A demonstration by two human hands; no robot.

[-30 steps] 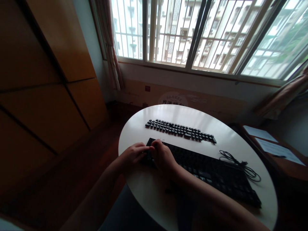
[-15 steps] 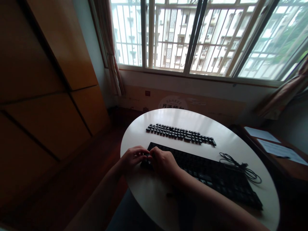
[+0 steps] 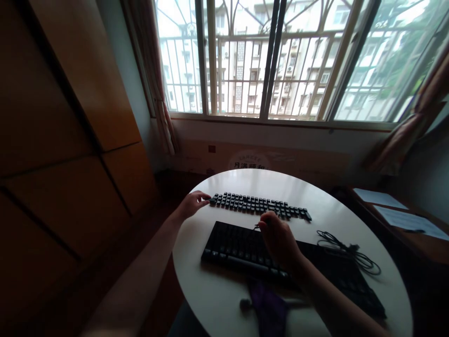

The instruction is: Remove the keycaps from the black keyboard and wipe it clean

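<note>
Past the keyboard, rows of loose black keycaps (image 3: 252, 204) lie on the white round table. My left hand (image 3: 192, 204) reaches to their left end, thumb and fingers closed on a keycap (image 3: 212, 201) there. Over the middle of the black keyboard (image 3: 238, 245), my right hand (image 3: 280, 236) is closed around a keycap puller; only its thin wire tips (image 3: 257, 226) show, pointing left. My right hand and forearm hide part of the keyboard. Keycaps are off across much of its top, though the front row still carries some.
A coiled black cable (image 3: 351, 252) rests beyond the keyboard's right part. Near me lie a purple cloth (image 3: 268, 306) and a dark, blurred small object (image 3: 245, 305). Papers (image 3: 396, 220) lie on a brown surface to the right, below the window.
My hands have parted from the keyboard's left end. The left went forward to the loose keycaps; the right moved right, above the keyboard's middle. The camera view tilted up slightly.
</note>
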